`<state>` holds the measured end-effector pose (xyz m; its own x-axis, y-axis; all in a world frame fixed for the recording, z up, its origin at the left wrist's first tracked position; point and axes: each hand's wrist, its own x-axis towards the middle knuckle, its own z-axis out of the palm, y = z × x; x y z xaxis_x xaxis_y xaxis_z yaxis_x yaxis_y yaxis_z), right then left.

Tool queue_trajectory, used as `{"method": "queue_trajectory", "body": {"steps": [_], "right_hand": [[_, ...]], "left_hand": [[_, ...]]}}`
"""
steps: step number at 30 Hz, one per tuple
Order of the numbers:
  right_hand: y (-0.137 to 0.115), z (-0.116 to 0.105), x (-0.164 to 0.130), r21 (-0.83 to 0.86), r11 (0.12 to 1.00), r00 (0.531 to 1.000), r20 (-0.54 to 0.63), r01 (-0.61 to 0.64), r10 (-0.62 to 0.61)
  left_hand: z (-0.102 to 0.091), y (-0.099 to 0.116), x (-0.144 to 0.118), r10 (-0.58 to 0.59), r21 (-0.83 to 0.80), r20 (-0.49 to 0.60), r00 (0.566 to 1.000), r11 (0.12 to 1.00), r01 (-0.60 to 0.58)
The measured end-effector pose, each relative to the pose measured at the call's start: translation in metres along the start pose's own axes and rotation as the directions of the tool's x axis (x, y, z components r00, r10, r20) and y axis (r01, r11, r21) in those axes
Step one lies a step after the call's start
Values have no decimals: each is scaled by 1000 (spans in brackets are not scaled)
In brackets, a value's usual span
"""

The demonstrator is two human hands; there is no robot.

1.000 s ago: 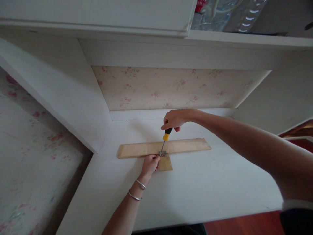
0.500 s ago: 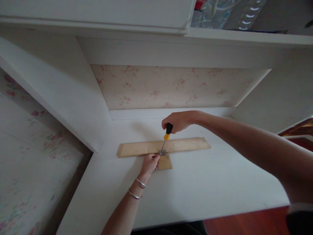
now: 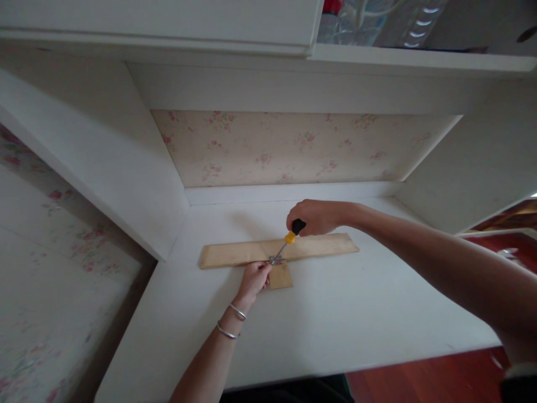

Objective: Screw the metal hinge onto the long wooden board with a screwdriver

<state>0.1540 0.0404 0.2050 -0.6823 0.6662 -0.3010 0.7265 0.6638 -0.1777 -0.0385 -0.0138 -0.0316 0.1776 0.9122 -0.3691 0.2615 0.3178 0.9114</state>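
Little metal fitting (image 3: 278,260) sat below mid-frame, long axis sideways, just frame-right of the left hand's (image 3: 254,278) pinched fingers (couldn't tell on what); right hand (image 3: 314,217) gripped the screwdriver (image 3: 290,238), tip down-left at it.

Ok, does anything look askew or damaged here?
The screwdriver leans clearly rightward over the metal fitting on the wooden boards, rather than standing upright, which seems slightly odd. No spill or damage stands out.
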Motion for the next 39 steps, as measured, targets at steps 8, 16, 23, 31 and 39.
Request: {"method": "queue_trajectory", "body": {"steps": [8, 16, 23, 31, 39], "right_hand": [[-7, 26, -32, 51, 993, 977, -195, 102, -91], [-5, 38, -47, 6, 979, 921, -343, 202, -188], [5, 62, -78, 176, 983, 857, -513, 46, 52], [19, 166, -101, 724, 690, 637, -538, 14, 552], [8, 250, -113, 947, 305, 497, -313, 100, 809]], "left_hand": [[3, -1, 0, 9, -27, -2, 1000, 1000, -9], [5, -3, 1, 47, 27, -6, 999, 999, -47], [9, -10, -4, 147, 165, -62, 987, 977, -135], [7, -4, -19, 368, 505, -184, 911, 831, -234], [-8, 46, -31, 506, 871, 382, 773, 82, -484]]}}
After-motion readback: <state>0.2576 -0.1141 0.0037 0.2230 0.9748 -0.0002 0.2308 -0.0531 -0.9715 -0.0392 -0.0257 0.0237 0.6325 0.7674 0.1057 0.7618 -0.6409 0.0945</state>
